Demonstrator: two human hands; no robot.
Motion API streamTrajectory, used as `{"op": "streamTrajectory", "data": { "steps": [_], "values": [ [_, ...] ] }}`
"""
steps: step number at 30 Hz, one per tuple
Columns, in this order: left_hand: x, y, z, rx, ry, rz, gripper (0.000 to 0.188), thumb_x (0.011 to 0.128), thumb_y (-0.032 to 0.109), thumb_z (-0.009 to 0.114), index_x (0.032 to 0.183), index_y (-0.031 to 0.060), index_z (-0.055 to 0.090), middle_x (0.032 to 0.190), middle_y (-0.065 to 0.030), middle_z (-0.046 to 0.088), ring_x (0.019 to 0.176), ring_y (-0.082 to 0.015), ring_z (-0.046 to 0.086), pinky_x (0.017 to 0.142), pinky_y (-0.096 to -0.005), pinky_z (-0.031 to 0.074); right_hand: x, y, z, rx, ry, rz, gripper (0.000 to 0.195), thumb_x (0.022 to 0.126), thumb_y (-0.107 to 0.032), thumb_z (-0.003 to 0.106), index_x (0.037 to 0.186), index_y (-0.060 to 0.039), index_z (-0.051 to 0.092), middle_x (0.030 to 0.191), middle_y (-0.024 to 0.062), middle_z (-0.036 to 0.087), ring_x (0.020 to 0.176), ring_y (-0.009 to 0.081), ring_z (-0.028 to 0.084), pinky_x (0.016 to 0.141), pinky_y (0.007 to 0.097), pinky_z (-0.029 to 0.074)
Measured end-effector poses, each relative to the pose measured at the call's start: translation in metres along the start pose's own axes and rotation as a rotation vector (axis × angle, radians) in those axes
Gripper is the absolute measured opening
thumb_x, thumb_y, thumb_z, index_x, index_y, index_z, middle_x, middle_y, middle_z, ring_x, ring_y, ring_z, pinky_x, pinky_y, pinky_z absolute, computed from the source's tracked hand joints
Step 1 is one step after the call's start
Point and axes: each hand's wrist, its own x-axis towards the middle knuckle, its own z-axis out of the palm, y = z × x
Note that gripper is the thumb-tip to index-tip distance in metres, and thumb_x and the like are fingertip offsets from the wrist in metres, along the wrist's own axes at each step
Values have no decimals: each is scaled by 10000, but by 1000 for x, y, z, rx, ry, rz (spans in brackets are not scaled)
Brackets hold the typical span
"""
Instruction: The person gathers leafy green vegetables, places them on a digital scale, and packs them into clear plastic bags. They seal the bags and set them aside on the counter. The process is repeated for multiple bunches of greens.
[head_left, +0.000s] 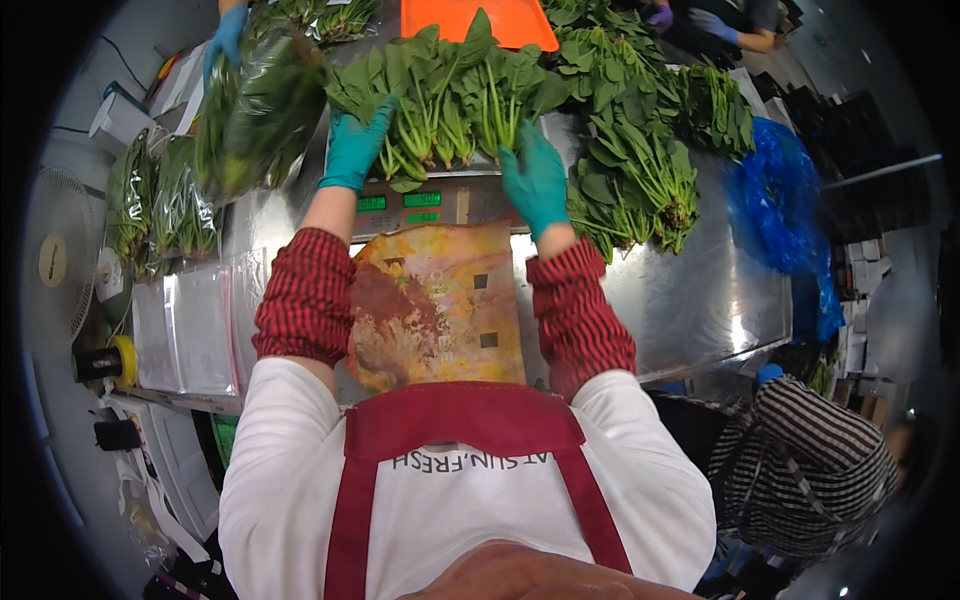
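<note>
Spinach bunches (439, 112) lie side by side on the tray of a digital weighing scale (450, 201), leaves away from me and stems towards me. My left hand (356, 146), in a teal glove, rests against the left side of the leaves; some fingers are partly hidden by them. Beside the stems at the right end is my right hand (536, 180), also gloved, slightly blurred, thumb and fingers apart. Green digits glow on the scale's display (421, 200). A stained, printed sheet (442, 300) lies between my forearms.
Loose spinach (637, 165) is heaped on the steel table (675, 300) at right, near a blue plastic bag (780, 195). Clear bags (184, 330) and bagged spinach (184, 202) are left. Across stand an orange tray (476, 22) and a co-worker's blue-gloved hand (226, 41) at a blurred spinach bag (262, 112).
</note>
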Motion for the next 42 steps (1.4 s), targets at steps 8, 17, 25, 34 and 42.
{"op": "streamTrajectory", "data": {
  "steps": [8, 17, 25, 34, 42],
  "values": [
    [-182, -30, -37, -138, -243, -223, 288, 874, 231, 639, 1121, 90, 599, 946, 1, 603, 787, -103, 531, 709, -244, 459, -186, -50, -38, 463, -347, 205, 212, 903, -215, 575, 1075, -124, 659, 865, 107, 648, 787, 301, 630, 693, 386, 504],
    [-233, -29, -24, 134, -621, 52, 390, 767, 221, 693, 1135, 114, 615, 959, -112, 618, 877, -265, 615, 775, -370, 500, -198, -49, -27, 328, -608, 173, 241, 878, -229, 589, 1067, -91, 646, 915, 149, 635, 852, 331, 617, 741, 405, 497],
    [-45, -115, -104, 1164, -109, 402, 469, 806, 159, 582, 1267, 95, 522, 1446, -112, 344, 1310, -306, 350, 1055, -488, 295, -198, -51, -23, 325, -660, 201, 277, 868, -184, 589, 1105, -43, 612, 949, 174, 622, 873, 344, 610, 762, 405, 488],
    [-113, -67, -82, 312, 142, 323, 364, 880, 250, 596, 1219, 119, 569, 1169, -123, 570, 1067, -298, 519, 915, -388, 413, -182, -44, -28, 317, -819, 144, 263, 880, -236, 596, 1050, -39, 634, 928, 155, 630, 827, 319, 619, 751, 391, 492],
    [-78, 0, -21, 138, 148, 448, 779, 874, 323, 618, 1464, 36, 198, 1399, -238, 362, 1250, -370, 393, 1019, -392, 340, -12, -18, -37, 89, 16, 194, 308, 865, -325, 615, 990, -45, 651, 830, 156, 656, 740, 310, 634, 652, 402, 490]
  ]
}}
